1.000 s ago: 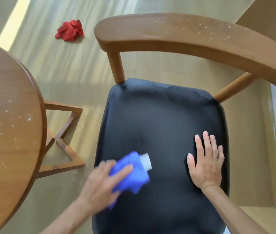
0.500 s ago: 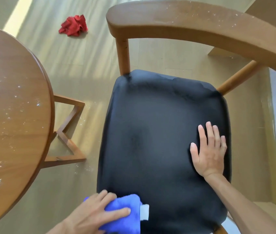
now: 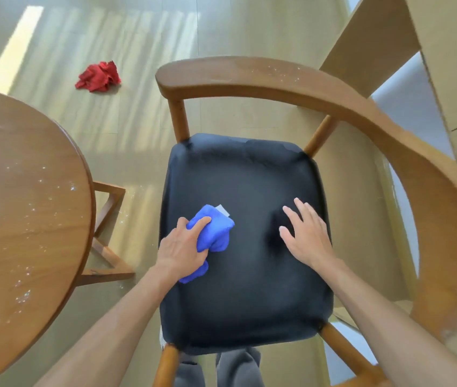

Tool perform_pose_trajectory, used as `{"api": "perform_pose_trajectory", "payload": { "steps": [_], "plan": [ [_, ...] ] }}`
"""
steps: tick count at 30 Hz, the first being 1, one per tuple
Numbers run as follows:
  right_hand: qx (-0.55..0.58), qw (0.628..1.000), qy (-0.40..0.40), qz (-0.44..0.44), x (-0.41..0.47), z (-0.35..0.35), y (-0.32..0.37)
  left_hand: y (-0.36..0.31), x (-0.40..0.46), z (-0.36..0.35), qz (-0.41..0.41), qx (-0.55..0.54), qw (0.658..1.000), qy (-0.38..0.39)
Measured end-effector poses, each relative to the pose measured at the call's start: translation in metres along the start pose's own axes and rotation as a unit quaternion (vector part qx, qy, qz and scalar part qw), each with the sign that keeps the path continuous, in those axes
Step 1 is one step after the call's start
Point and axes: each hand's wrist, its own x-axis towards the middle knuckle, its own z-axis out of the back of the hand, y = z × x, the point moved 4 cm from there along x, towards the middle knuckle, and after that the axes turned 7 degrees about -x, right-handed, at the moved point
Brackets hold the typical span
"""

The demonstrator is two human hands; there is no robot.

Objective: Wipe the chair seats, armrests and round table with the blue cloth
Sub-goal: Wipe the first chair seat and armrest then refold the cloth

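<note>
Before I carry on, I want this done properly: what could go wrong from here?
1. The left hand wipes the black seat with the blue cloth; white specks on the armrest above could drop onto the seat when wiped later.
2. The round table is still speckled, so the bunched cloth may just spread grit.
3. The red rag on the floor could trip you.

Bright daylight streaks floor (image 3: 138, 113); edges warped, slightly soft.
</note>
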Motion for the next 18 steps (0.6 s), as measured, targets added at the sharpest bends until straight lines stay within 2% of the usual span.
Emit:
{"api": "perform_pose_trajectory", "payload": {
  "steps": [4,8,12,18],
  "plan": [
    [0.056,0.998,-0.015,0.017,-0.061,0.046,0.005,-0.009,-0.042,0.024,-0.001,-0.049,0.999,-0.011],
    [0.083,0.996,-0.018,-0.004,-0.135,0.082,-0.004,-0.024,-0.087,0.048,0.011,-0.122,0.991,-0.047],
    [0.111,0.993,-0.027,-0.009,-0.199,0.105,-0.012,-0.056,-0.132,0.061,-0.002,-0.169,0.985,-0.046],
    [0.153,0.984,-0.086,-0.009,-0.261,0.136,-0.039,-0.118,-0.182,0.058,-0.007,-0.206,0.977,-0.056]
  ]
}}
